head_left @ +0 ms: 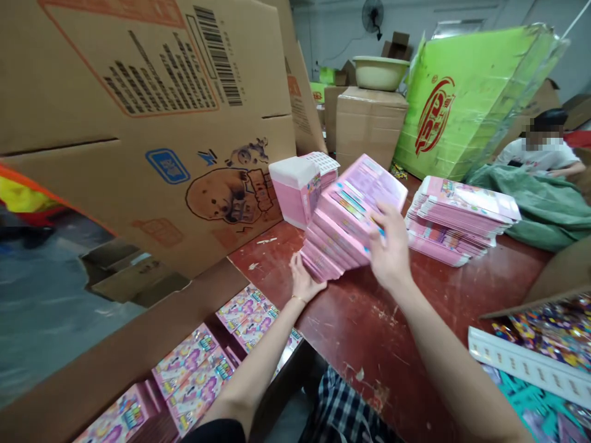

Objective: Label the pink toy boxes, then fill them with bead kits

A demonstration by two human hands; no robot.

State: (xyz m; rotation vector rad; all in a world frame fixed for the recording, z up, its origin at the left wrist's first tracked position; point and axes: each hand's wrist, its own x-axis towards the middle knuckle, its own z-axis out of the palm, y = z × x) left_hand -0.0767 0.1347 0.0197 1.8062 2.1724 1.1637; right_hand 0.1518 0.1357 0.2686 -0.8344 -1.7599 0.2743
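Observation:
A tilted stack of pink boxes [344,227] is held between my two hands over the red table [351,332]. My left hand [305,280] grips its lower left end, fingers closed round the edge. At the upper right, my right hand [390,246] is closed on the larger top box. Just behind the stack stands another pink box [295,191] with a white end. Below my left forearm, several pink printed boxes [194,375] sit in rows inside an open carton [115,332].
A tall cardboard flap [152,141] rises at left. Flat pink boxes [462,215] are piled at right, beside green cloth [517,209]. A large green box [462,98] stands behind. Colourful packets [554,329] lie at lower right. A person [540,147] sits at far right.

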